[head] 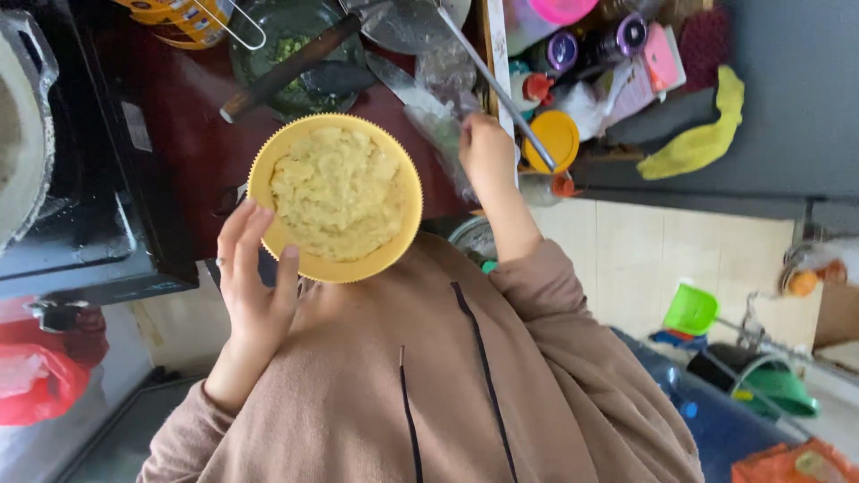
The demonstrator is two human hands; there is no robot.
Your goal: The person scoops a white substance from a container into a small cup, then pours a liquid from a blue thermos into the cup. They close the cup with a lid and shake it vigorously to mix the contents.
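Kitchen quarters, viewed from a head-worn camera looking down the person's front, with the picture turned so that the dark reddish surface [188, 116] runs across the top and the tiled floor shows at right. A yellow bowl [335, 197] with a scalloped rim, filled with pale yellow mash, is held against the brown hooded top at chest level, just in front of the surface edge. The left hand [255, 277] supports it from the near side: fingers [240, 234] spread and curled up against the bowl's outer wall, thumb on the rim, so this hand is gripping the bowl. The right hand [488, 152] is extended past the bowl to the right and is closed on the handle of a long metal skimmer ladle [429, 22]; the handle runs diagonally from the fist up and left to the round head, which lies over the surface, well apart from the bowl's contents. The long axis of the ladle therefore points away from the bowl, and the bowl sits between the two hands, touching the left and clear of the right. Noted on the surface: a dark pan [300, 58] with green contents and a wooden handle, a knife blade beside it, and clear plastic bags [438, 98]. A black stove [80, 197] stands at left. A cluttered shelf at upper right carries jars, an orange lid [555, 139] and a yellow cloth [702, 134]. A green dustpan [691, 310] lies on the floor.
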